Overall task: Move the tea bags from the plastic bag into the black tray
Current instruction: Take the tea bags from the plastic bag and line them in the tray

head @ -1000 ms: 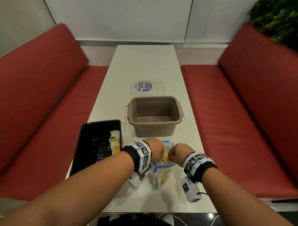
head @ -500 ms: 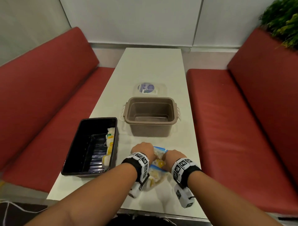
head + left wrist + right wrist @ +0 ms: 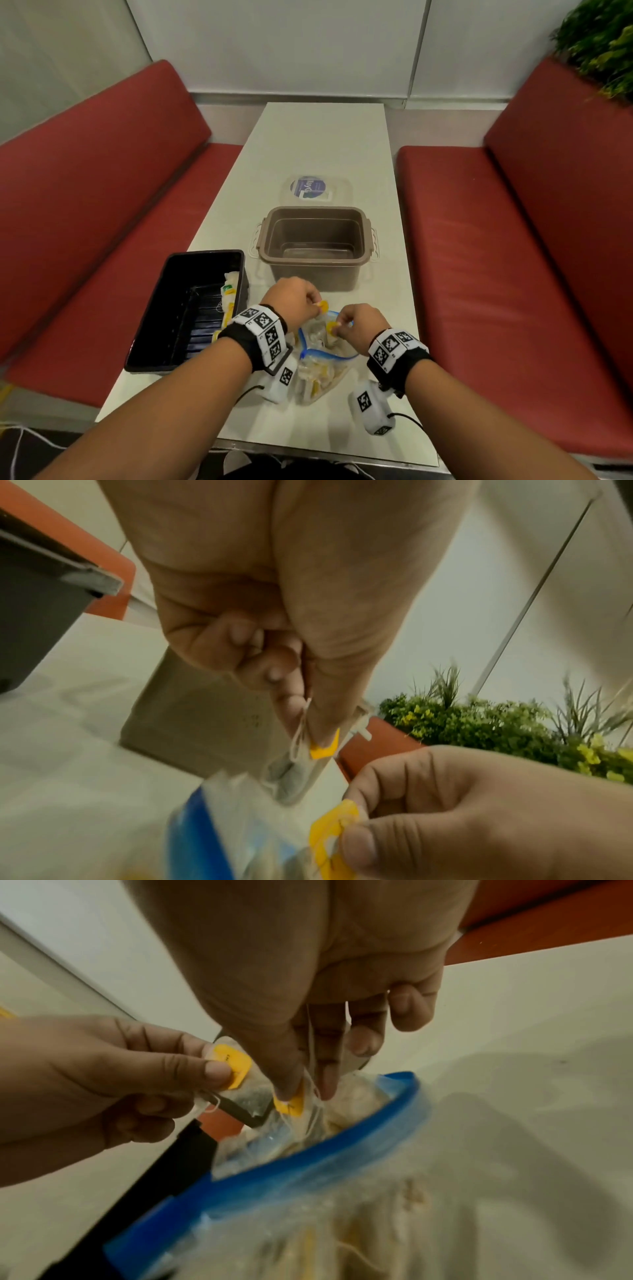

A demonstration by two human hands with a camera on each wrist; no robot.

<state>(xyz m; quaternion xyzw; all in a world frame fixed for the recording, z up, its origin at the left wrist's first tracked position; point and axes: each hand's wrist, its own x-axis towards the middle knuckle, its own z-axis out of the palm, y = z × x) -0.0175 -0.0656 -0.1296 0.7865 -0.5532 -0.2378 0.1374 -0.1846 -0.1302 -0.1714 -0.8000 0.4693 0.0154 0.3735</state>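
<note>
A clear plastic bag (image 3: pixel 323 371) with a blue zip rim (image 3: pixel 308 1164) lies on the table's near end, its mouth open and several tea bags inside. My left hand (image 3: pixel 313 305) pinches one tea bag (image 3: pixel 246 1093) by its yellow tag (image 3: pixel 323 748), just above the mouth's left side. At the mouth, my right hand (image 3: pixel 339 329) pinches the yellow tag (image 3: pixel 291 1103) and string of a second tea bag. The black tray (image 3: pixel 178 315) stands to the left, with a few tea bags (image 3: pixel 228 291) along its right wall.
A brown plastic tub (image 3: pixel 317 209) stands empty just beyond the hands, its clear lid (image 3: pixel 317 188) lying behind it. Red benches (image 3: pixel 85 222) flank the white table (image 3: pixel 325 144). A green plant (image 3: pixel 599 44) sits at the far right.
Both hands were bunched over the bag's mouth. Now the left hand has drawn a tea bag up and left, and the right hand shows a yellow tag. The head view shifted.
</note>
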